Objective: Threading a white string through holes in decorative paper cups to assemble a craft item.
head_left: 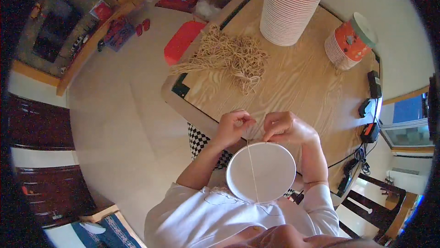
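A round white paper tub [277, 174] is held close against my body, its wide mouth facing up. One thin tan string [252, 170] runs across that mouth from the far rim to the near rim. Beyond the far rim, my left hand [233, 129] is closed in a pinch where the string's upper end leads. My right hand [288, 129] is closed too, with thumb and finger pinching at the tub's far rim. Whether a bit of string is also between the right fingertips is too small to tell.
On the wood-grain table [298, 83] lies a tangled pile of tan strings [238, 57]. Behind it stands a tall stack of white tubs [293, 9], with a red printed tub stack [350, 41] to the right. Black adapters [369, 131] and cables line the right edge. A red stool [183, 41] stands beyond.
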Demonstrator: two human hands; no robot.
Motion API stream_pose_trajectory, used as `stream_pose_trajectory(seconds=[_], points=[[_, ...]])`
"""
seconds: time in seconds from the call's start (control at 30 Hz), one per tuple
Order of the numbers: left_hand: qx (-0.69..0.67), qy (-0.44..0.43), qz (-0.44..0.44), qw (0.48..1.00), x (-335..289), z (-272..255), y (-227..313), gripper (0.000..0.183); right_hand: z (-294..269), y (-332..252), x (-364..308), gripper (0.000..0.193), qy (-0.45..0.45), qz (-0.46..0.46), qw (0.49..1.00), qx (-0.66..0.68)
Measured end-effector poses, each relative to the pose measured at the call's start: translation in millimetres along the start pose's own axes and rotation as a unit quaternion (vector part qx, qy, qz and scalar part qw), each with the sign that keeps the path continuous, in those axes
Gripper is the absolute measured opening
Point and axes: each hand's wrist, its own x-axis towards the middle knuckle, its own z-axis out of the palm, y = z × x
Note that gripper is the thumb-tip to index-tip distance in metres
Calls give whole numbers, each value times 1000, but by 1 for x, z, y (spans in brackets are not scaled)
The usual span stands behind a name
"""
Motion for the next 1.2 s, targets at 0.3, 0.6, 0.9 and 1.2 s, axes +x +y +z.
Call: stream_pose_trajectory(seconds=[0.3, 0.6, 0.9, 1.2], points=[[-53, -73, 43, 995, -2, -2, 15, 15, 2, -4, -2, 12, 18, 67, 997, -23], [-35, -170, 30, 984, 1, -5, 12, 14, -1, -1, -1, 11, 1, 25, 999, -27], [19, -117, 52, 992, 1, -5, 13, 12, -1, -7, -1, 9, -13, -14, 999, -40], [-68, -5, -31, 997, -13, -31, 23, 25, -14, -56, -13, 10, 137, 67, 979, -135]])
